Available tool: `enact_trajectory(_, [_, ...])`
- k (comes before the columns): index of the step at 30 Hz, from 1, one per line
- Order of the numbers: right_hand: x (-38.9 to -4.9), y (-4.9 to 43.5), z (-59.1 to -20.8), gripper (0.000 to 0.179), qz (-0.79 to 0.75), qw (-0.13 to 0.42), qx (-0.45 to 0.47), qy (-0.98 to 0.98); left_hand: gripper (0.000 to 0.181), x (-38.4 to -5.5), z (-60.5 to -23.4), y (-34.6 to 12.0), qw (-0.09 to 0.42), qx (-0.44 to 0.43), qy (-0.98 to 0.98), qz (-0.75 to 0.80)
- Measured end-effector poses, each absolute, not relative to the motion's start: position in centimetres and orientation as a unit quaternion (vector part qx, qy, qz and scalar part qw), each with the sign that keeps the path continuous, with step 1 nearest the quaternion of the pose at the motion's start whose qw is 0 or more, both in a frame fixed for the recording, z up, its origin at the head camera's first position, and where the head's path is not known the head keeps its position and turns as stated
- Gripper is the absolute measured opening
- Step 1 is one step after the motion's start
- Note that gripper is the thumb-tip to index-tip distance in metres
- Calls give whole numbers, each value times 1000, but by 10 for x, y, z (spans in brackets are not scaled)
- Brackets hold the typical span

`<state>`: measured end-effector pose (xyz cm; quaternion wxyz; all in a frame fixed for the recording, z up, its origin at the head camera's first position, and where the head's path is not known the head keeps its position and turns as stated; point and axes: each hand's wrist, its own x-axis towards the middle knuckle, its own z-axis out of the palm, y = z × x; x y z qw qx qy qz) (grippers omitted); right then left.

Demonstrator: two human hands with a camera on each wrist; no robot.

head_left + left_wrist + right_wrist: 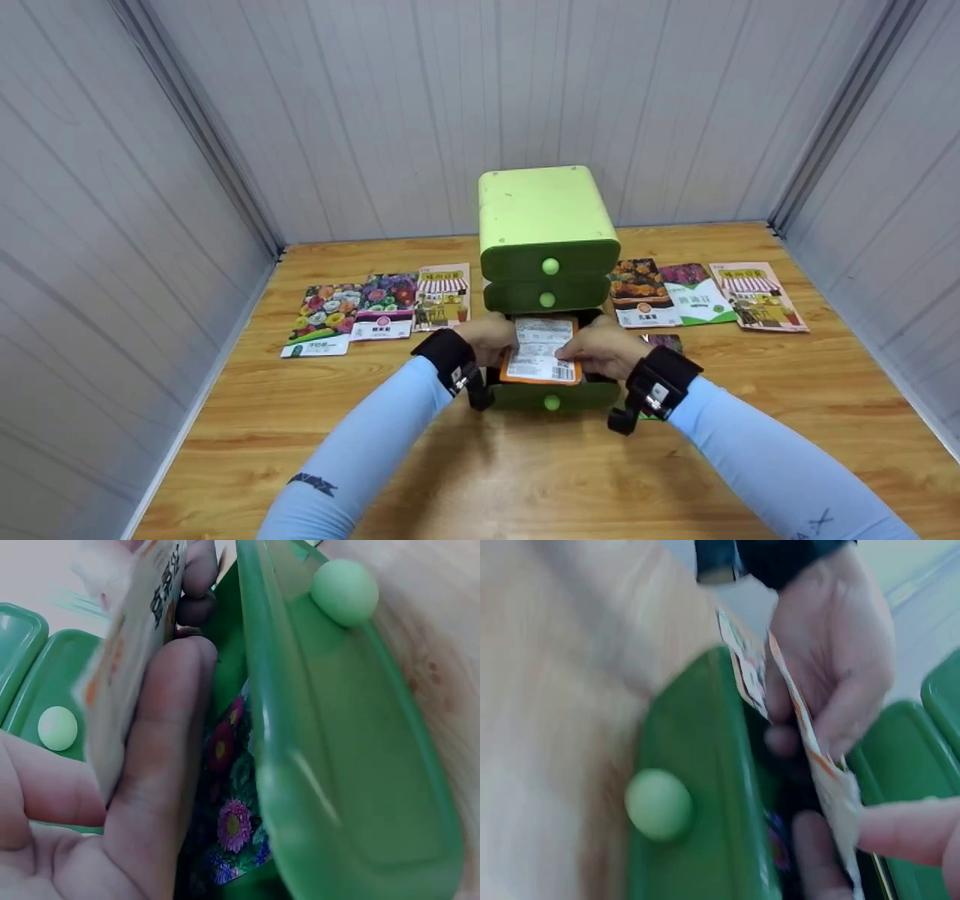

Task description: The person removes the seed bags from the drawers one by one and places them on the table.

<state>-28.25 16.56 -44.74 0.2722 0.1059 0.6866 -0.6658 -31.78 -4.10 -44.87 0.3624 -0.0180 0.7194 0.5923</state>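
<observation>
A seed packet (540,349), white printed side up with an orange border, lies between both hands over the pulled-out bottom drawer (510,397) of a green cabinet (544,206). My left hand (486,337) pinches its left edge, thumb on one face and fingers on the other, as the left wrist view shows. Its right edge is gripped by my right hand (607,346) in the same way. Down inside the drawer, a packet printed with purple flowers (234,825) shows beneath the held one. The upper two drawers are closed, each with a round light-green knob.
Left of the cabinet lie flower seed packets (322,319) and a pink packet with a striped awning (442,296). More packets (645,294) lie to its right, and another (665,343) is partly hidden by my right hand. Panelled walls (360,112) enclose the wooden table (300,427).
</observation>
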Motion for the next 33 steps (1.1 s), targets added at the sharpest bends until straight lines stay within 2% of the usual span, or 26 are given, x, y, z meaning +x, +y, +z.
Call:
enact_trajectory(5, [-270, 161, -447, 34, -698, 262, 136, 652, 23, -313, -448, -44, 395, -13, 704, 590])
enact_trajectory(15, [-255, 159, -444, 49, -743, 252, 137, 605, 23, -300, -439, -39, 397, 0, 710, 582])
enact_trajectory(22, [-249, 170, -444, 47, -718, 245, 120, 640, 20, -296, -433, -44, 415, 6, 706, 574])
enact_trajectory(29, [-242, 189, -438, 51, -684, 246, 84, 682, 38, -298, -424, -54, 435, 29, 691, 576])
enact_trajectory(33, [-241, 199, -429, 54, -643, 219, 80, 729, 52, -298, -419, -61, 427, 40, 687, 586])
